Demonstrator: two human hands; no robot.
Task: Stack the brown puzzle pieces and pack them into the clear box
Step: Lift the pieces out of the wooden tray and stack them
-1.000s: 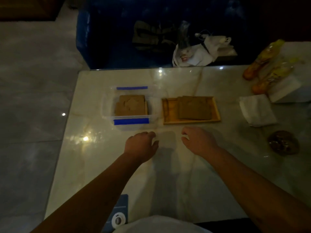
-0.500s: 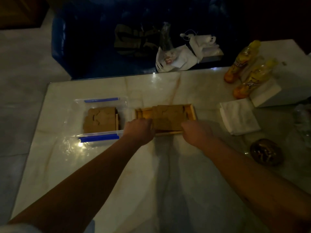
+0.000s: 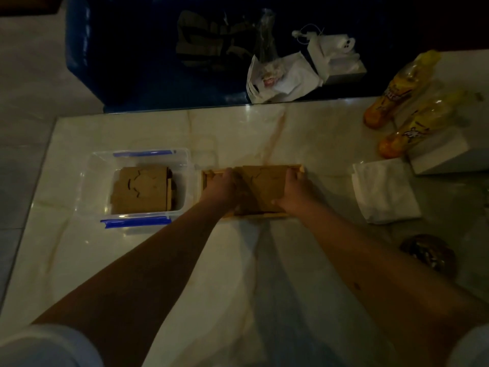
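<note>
A clear box with blue clips stands at the table's left and holds a stack of brown puzzle pieces. To its right lies a wooden tray with another stack of brown puzzle pieces in it. My left hand presses against the left side of that stack, and my right hand grips its right side with the thumb on the near edge. Both hands rest inside the tray and hide parts of the stack.
A folded white napkin lies right of the tray. Two yellow bottles and a white block sit at the far right. A dark round object lies near right. A blue sofa stands behind the marble table.
Both hands moved forward from the bare table near me into the wooden tray and closed on the two sides of the puzzle stack. The camera leaned forward and down.
</note>
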